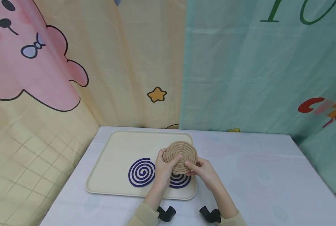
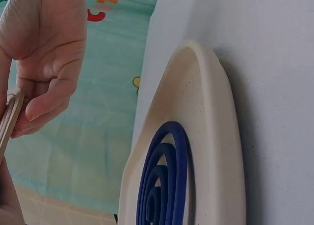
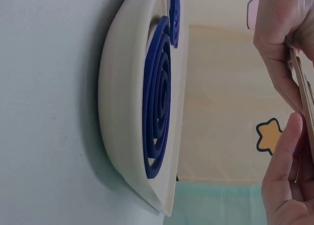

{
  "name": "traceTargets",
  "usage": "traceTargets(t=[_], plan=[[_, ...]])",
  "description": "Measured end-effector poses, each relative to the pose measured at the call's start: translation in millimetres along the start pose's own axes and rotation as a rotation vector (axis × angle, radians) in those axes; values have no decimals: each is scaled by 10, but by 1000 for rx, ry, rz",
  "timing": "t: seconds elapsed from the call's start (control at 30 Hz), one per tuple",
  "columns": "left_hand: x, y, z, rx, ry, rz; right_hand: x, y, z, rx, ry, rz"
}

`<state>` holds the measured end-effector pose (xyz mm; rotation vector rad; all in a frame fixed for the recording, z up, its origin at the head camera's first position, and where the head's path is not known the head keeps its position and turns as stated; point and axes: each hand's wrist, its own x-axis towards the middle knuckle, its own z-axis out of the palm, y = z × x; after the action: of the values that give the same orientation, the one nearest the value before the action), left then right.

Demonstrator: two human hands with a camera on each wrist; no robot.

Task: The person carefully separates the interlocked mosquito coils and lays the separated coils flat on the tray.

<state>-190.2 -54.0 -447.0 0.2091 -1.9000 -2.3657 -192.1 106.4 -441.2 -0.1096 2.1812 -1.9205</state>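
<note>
Both hands hold a flat, light-brown disc of tightly wound spirals, a mosquito coil point(image 1: 182, 155), above the right part of the cream tray point(image 1: 105, 163). My left hand point(image 1: 163, 169) grips its left side, thumb lying across the face. On the lower right edge, my right hand point(image 1: 206, 172) pinches it between thumb and fingers. Two dark-blue spiral coils lie flat on the tray. The left blue coil point(image 1: 139, 179) is almost fully visible; the right blue coil point(image 1: 180, 184) is partly hidden beneath the hands and brown disc. In the right wrist view, the brown coil point(image 3: 305, 95) appears edge-on.
The tray has a raised, rounded rim point(image 2: 216, 117) and stands on a white-covered table point(image 1: 250, 175). Behind the table hang a cream printed curtain point(image 1: 139, 62) and a green one point(image 1: 235, 78). Black wrist mounts point(image 1: 167, 214) sit at both cuffs.
</note>
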Motion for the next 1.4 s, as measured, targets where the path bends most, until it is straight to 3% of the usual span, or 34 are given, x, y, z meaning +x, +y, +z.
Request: traceTargets(t=[0.1, 0.27, 0.4, 0.53, 0.7, 0.83, 1.0, 1.23, 1.4], plan=[[-32, 2, -45, 79, -30, 14, -6, -32, -4, -25, 56, -54], [-79, 25, -116, 270, -149, 14, -20, -112, -39, -45, 203, -206], [-96, 35, -146, 361, -210, 18, -9, -132, -70, -80, 221, -255], [-80, 19, -160, 357, -187, 5, 2, -115, -90, -140, 216, -238], [-43, 33, -184, 292, -76, -1, 18, -98, -89, -118, 206, -190], [-50, 49, -188, 217, -4, 17, 43, -72, -50, -46, 129, -145], [-51, 24, -197, 157, 53, -3, 36, -35, 35, -8, 39, -72], [-28, 19, -207, 143, 24, 34, 7, -11, 76, -49, 123, -75], [-32, 9, -208, 252, -17, 67, 2, 5, 51, -61, 168, -121]])
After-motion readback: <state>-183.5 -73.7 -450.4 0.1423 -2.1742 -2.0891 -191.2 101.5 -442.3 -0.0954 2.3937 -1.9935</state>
